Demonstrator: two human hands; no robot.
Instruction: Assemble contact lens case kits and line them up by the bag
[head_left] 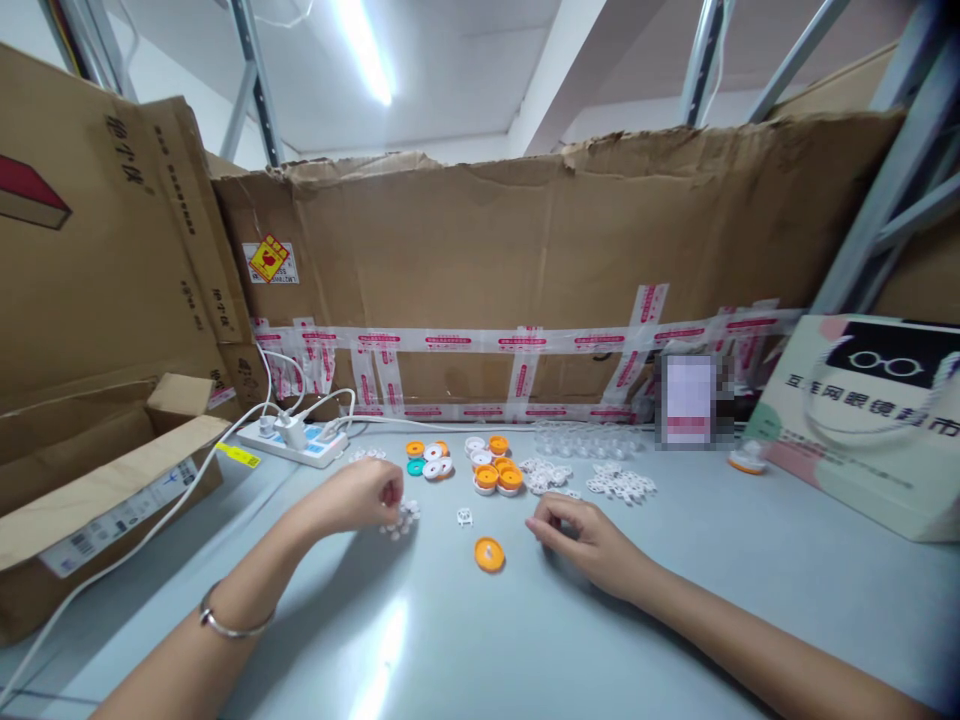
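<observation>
My left hand [367,492] reaches over a small pile of whitish parts [405,520], its fingertips pinched together. Whatever may be between those fingertips is hidden. My right hand [581,540] rests on the table with fingers curled in and the thumb against them, and no object shows in it. Between the hands lies an orange disc [489,566] with a whitish centre. A small white openwork piece [465,517] sits just behind it. Farther back are orange, white and teal wheel-like discs [431,460], plus a second group of orange and white discs [497,478].
White lattice-like parts [621,484] and a clear plastic tray [592,440] lie toward the back. A power strip [292,440] with white cables and an open carton [112,490] stand left. A paper bag [862,430] is at right. Tall cardboard [480,250] closes off the back.
</observation>
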